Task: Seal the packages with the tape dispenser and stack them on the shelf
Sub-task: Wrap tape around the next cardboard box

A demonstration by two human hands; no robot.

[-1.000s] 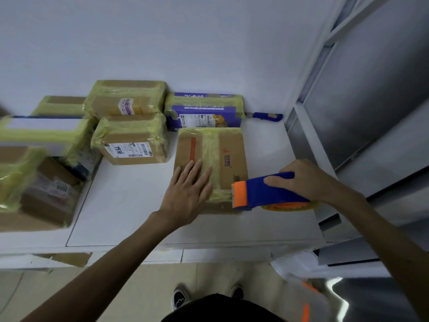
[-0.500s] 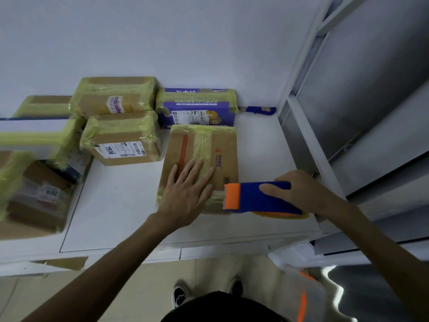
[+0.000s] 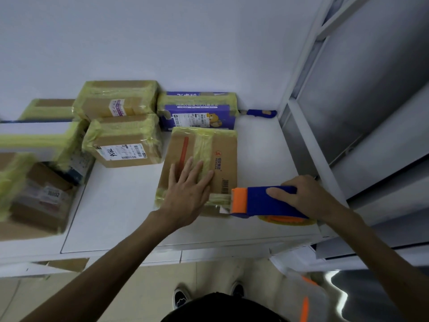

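Left hand (image 3: 185,194) presses flat with straight fingers on the cardboard package (image 3: 218,156) near the table's (image 3: 120,212) front edge, while right hand (image 3: 301,196) grips the blue tape dispenser (image 3: 262,202) touching its near-right corner.

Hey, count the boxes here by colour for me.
Brown boxes: 5
Purple box: 1
White box: 1
Total: 7, plus maybe a hidden box under the white one.

"HENGAN" printed on the flat carton (image 3: 224,145); handwritten marks, perhaps "986", on a taped box's (image 3: 125,127) white label (image 3: 120,152)
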